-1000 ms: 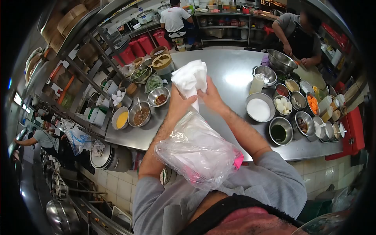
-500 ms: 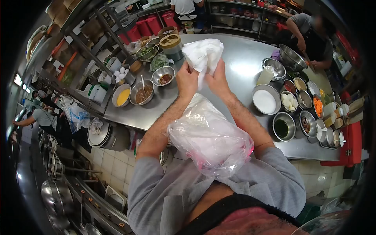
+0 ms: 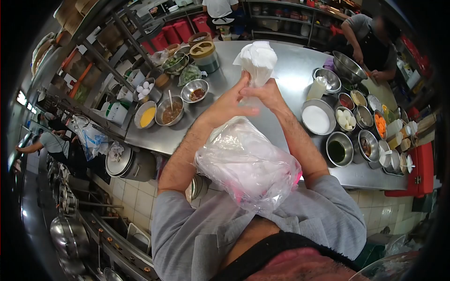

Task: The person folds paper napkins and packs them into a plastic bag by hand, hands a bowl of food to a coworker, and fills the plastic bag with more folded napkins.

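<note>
Evidently, over the last second, the loose white sheets have been drawn together: a spread shape with a hanging tail has been replaced by a tighter bundle, and the hold has been shifted chiefly to one side. Seen from the chest, the brown-sauce bowl (image 3: 169, 110) is set at 11 o'clock on the surface (image 3: 295, 70). The left hand (image 3: 227, 105) is loosened, its thumb raised against the bundle's base and its fingers extended towards 3 o'clock. Below the hands, the clear plastic bag (image 3: 248, 164) is rested against the grey shirt (image 3: 192, 239), between the forearms. At 12 o'clock, above the surface, the white bundle (image 3: 258, 61) is held upright; whether cloth or paper cannot be told. Its narrow base is pinched by the right hand (image 3: 268, 96), the forearm being angled towards 11 o'clock.
</note>
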Demonstrator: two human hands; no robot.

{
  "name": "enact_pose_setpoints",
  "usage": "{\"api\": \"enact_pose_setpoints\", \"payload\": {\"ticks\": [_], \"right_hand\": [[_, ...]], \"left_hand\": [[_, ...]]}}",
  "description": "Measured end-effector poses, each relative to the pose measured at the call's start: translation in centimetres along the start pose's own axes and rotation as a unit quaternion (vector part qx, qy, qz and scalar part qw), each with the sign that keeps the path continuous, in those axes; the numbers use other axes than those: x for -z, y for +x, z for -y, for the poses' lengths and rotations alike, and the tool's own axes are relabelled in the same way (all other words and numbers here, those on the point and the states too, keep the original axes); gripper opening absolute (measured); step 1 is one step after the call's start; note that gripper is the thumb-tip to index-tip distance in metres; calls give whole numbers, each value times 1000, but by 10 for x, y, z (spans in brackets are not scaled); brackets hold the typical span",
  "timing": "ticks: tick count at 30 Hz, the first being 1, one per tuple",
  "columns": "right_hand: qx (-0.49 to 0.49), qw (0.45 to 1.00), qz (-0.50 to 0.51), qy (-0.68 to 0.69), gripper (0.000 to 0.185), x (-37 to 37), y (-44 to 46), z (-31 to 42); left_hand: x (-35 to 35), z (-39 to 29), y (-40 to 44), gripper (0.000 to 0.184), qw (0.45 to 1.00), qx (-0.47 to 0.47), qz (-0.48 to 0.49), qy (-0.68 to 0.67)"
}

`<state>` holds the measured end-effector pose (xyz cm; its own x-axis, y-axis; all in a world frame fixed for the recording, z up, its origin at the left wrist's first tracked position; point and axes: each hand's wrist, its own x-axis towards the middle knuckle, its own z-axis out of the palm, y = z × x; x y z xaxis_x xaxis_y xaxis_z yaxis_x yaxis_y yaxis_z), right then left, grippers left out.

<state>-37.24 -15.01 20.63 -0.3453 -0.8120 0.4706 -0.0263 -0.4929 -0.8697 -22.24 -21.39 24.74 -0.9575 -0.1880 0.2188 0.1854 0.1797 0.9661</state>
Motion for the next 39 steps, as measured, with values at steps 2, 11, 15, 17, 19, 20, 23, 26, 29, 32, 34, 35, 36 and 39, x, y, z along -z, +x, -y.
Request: {"api": "enact_pose_setpoints", "payload": {"ticks": [2, 11, 15, 17, 19, 20, 23, 26, 29, 32, 34, 35, 36, 39], "right_hand": [[-25, 996, -59, -67, 60, 1, -2, 0], [-102, 977, -163, -93, 48, 44, -39, 27], [-63, 972, -227, 0, 49, 58, -67, 61], [-32, 968, -245, 42, 48, 57, -79, 77], [-24, 969, -242, 40, 49, 62, -92, 92], [-41, 967, -247, 45, 49, 64, -99, 100], [-74, 967, -233, 77, 56, 75, -119, 118], [-26, 955, -85, 284, 73, 52, -133, 165], [16, 888, 39, 459, 89, -1, -141, 181], [-99, 969, 30, 223, 86, -18, -152, 179], [-113, 982, 22, 152, 74, -32, -147, 180], [-109, 987, 15, 115, 68, -33, -145, 178], [-114, 992, 8, 50, 56, -34, -143, 181], [-53, 993, -21, -105, 44, -38, -142, 165]], "left_hand": [[2, -1, -3, 95, 996, 15, -19, 85], [-13, -90, -97, 58, 947, -164, -123, 247], [-64, -109, -121, 53, 839, -216, -183, 465], [-65, -107, -117, 49, 828, -176, -187, 498], [-64, -104, -119, 46, 813, -135, -190, 533], [-61, -102, -122, 40, 842, -74, -195, 498], [-60, -92, -119, 30, 886, -44, -250, 388], [-57, -99, -103, 25, 888, -111, -259, 365], [-57, -107, -86, 24, 842, -165, -159, 489], [-64, -106, -76, 24, 792, -180, -91, 576], [-73, -112, -75, 38, 768, -131, -53, 624], [-75, -114, -77, 38, 769, -133, -52, 624], [-76, -115, -78, 41, 769, -128, -44, 625], [-75, -113, -79, 47, 785, -79, -20, 614]]}}
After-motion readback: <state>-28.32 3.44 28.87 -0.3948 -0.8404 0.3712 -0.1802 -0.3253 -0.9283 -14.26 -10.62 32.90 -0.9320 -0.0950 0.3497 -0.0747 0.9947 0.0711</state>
